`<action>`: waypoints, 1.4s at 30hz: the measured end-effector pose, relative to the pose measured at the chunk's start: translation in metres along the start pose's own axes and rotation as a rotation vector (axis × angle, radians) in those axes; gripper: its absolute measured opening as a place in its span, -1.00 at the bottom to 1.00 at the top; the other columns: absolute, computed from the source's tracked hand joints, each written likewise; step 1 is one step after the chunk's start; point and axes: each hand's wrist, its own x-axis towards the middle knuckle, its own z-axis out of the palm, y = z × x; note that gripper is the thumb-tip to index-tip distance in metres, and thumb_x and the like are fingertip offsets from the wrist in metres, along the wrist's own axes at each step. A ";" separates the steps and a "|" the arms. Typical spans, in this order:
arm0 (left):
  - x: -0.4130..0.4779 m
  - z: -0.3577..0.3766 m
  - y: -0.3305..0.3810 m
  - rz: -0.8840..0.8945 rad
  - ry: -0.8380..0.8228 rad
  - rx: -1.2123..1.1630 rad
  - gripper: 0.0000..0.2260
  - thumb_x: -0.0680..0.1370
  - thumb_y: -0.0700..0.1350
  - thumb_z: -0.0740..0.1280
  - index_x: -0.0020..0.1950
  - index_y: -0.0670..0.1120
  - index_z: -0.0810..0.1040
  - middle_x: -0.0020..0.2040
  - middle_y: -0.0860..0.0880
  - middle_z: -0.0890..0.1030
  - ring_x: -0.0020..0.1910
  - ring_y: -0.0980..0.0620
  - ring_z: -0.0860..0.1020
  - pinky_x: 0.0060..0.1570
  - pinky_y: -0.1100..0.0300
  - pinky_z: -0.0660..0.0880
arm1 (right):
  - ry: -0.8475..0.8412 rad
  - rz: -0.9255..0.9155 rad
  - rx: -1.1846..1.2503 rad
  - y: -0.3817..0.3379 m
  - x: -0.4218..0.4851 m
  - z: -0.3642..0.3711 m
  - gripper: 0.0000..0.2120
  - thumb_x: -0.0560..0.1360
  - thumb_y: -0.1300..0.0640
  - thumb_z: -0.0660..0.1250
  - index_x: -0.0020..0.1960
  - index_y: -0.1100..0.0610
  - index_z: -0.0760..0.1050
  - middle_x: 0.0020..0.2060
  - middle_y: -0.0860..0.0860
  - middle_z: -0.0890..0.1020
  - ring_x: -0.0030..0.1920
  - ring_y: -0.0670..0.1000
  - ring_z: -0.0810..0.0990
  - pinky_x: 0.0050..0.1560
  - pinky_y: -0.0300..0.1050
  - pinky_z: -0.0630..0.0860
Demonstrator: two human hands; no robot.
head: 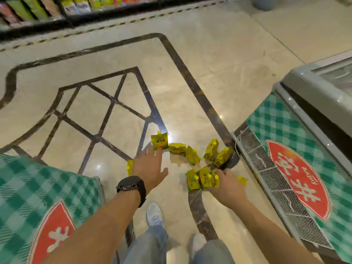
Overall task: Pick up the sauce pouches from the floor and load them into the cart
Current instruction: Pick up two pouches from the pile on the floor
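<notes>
Across the marble floor [209,73] we log yellow pouches [177,148] marked 黄豆酱, our left hand [148,166] splayed, fingertips [159,153] at one standing pouch [159,141], our right hand [228,187] gripping three pouches [202,180].

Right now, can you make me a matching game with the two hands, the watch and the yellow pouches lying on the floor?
Things:
1. left hand
2. right hand
3. watch
4. loose pouches

States:
A. black, strapped round a wrist
B. lying on the floor
C. grips a bunch of pouches
D. open, fingers stretched out

Pairs: 1-D, 2-C, 3-A, 4-B
</notes>
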 end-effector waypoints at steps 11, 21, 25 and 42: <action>0.276 0.307 0.000 0.017 0.042 -0.051 -0.47 0.57 0.18 0.28 0.44 -0.04 0.29 0.29 -0.14 0.42 0.24 -0.18 0.46 0.01 -0.05 0.50 | -0.165 -0.084 -0.237 0.021 0.306 0.225 -0.40 0.50 -0.14 0.30 0.43 0.09 0.23 0.34 0.13 0.34 0.32 0.20 0.42 0.15 0.05 0.46; 0.421 0.443 0.008 0.250 0.239 -0.050 -0.63 0.60 -0.01 0.31 0.36 -0.10 0.42 0.23 -0.16 0.53 0.24 -0.21 0.49 0.02 -0.07 0.47 | -0.341 -0.277 -0.600 0.033 0.438 0.327 -0.61 0.47 0.26 0.32 0.28 0.18 0.43 0.14 0.15 0.57 0.10 0.15 0.60 -0.38 -0.21 0.43; 0.428 0.430 0.004 0.288 0.255 -0.027 -0.86 0.60 -0.17 0.22 0.10 -0.09 0.54 0.02 -0.16 0.63 0.01 -0.24 0.57 -0.27 0.04 0.35 | -0.282 -0.285 -0.494 0.037 0.433 0.339 -0.51 0.44 0.18 0.40 0.33 0.14 0.35 0.20 0.14 0.53 0.20 0.16 0.52 -0.08 -0.11 0.43; 0.350 0.479 -0.089 0.334 0.121 -0.410 -0.90 0.55 0.00 0.41 -0.01 0.00 0.65 -0.04 0.03 0.68 -0.06 -0.01 0.61 -0.06 -0.02 0.56 | -0.071 -0.404 -0.366 0.022 0.441 0.322 -0.48 0.34 0.32 0.42 0.23 0.03 0.38 -0.08 0.01 0.48 0.06 0.11 0.52 -0.01 0.00 0.51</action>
